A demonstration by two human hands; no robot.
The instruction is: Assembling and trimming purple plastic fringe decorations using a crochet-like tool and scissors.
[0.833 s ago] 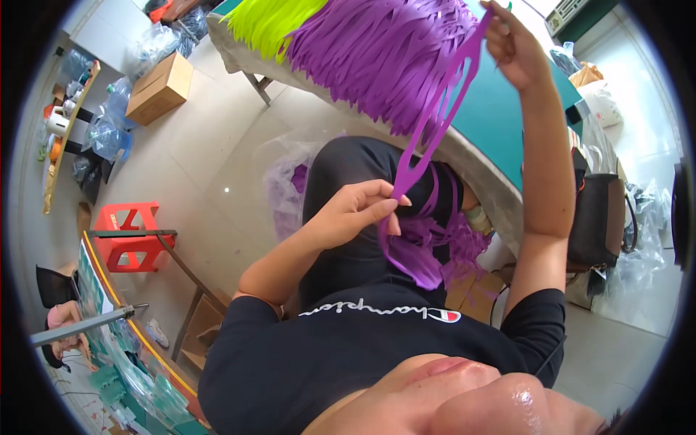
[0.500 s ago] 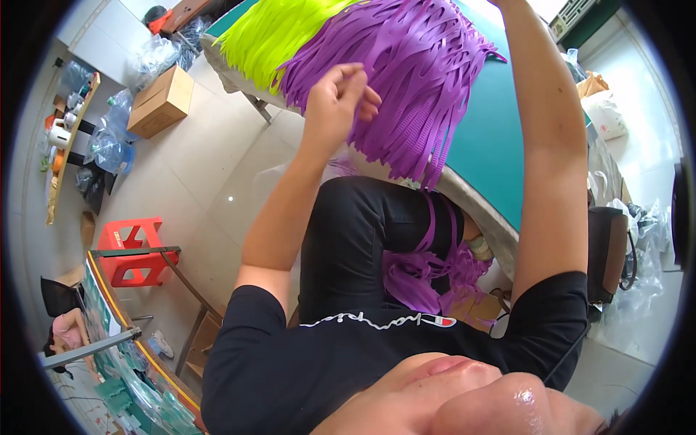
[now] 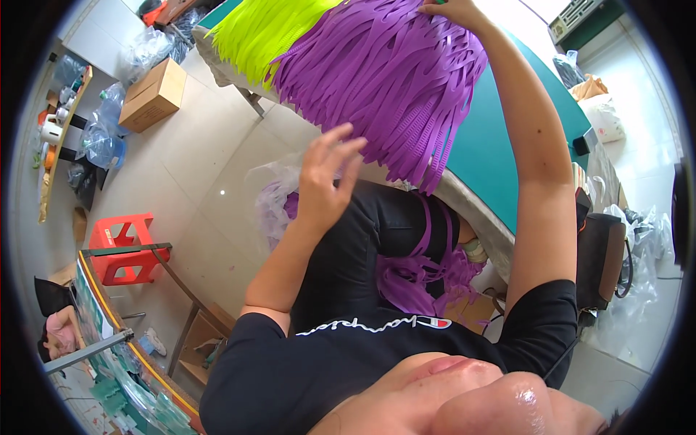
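A thick spread of long purple straps point(image 3: 377, 87) covers part of the green table point(image 3: 507, 152) and hangs over its near edge. Bright yellow-green straps point(image 3: 264, 32) lie beside it on the left. My left hand point(image 3: 325, 177) is in the air over my knee, short of the purple straps, open with its fingers apart and nothing in it. At the far top, my right hand point(image 3: 455, 11) reaches over the purple straps with its fingers pinched together. A small green bit shows at those fingertips, too little to name. The frame's edge cuts off part of that hand.
A loose bundle of purple straps point(image 3: 417, 279) lies by my foot, with a couple looped over my leg. A clear plastic bag point(image 3: 272, 206) with purple inside is under the table's near edge. A cardboard box point(image 3: 152, 94) and red stool point(image 3: 123, 246) stand left; a dark handbag point(image 3: 602, 254) sits right.
My left hand has drawn back toward me from the purple straps, and its fingers have spread. My right hand has come down and left into view over the straps.
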